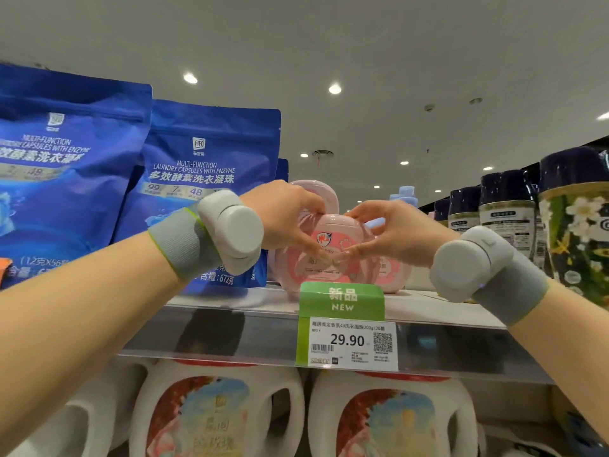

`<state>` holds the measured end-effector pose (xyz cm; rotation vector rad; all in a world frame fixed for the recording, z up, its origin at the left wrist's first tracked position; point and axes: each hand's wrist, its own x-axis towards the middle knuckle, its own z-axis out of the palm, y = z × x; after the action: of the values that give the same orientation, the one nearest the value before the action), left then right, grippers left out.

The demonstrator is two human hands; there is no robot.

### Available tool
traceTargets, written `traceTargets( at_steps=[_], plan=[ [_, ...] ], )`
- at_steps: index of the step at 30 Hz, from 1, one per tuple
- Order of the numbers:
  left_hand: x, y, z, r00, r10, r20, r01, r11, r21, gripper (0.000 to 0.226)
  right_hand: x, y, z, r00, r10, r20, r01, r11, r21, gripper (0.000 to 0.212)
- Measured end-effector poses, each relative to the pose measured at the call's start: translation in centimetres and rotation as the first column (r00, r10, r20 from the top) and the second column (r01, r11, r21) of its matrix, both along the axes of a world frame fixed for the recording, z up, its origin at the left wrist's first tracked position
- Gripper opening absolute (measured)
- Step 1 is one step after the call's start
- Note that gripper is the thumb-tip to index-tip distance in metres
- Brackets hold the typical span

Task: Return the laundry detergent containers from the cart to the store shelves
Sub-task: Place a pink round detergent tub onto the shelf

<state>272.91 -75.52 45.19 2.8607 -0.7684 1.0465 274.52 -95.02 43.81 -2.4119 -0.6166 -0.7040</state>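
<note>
Head view: my left hand point(283, 214) and right hand point(400, 230) grip the rounded pink plastic detergent tub point(333, 249) from either side, fingers closed on it, on the upper store shelf point(230, 303). My fingers hide its label; more pink tubs behind are partly hidden. Blue laundry-capsule pouches point(204, 179) stand left, one cut off.

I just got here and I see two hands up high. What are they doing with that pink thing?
A person is putting a pink detergent tub on the top shelf. The left hand and right hand hold it from both sides, just above the green price tag. Blue capsule bags stand to its left, dark-capped bottles to its right, and white jugs sit below.
</note>
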Motion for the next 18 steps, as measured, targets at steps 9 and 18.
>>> traceTargets(
  at_steps=[9,18],
  plan=[
    [3.3,-0.5,1.3,0.978,0.203,0.053,-0.209,0.96,0.184,0.028,3.1,2.8,1.4,0.978,-0.175,0.116,0.202,0.939,-0.279,0.051],
    [6.9,-1.2,1.7,0.959,0.247,0.136,-0.278,0.905,0.32,0.015,7.7,4.1,2.4,0.966,-0.219,0.141,0.255,0.9,-0.353,0.052]
  ],
)
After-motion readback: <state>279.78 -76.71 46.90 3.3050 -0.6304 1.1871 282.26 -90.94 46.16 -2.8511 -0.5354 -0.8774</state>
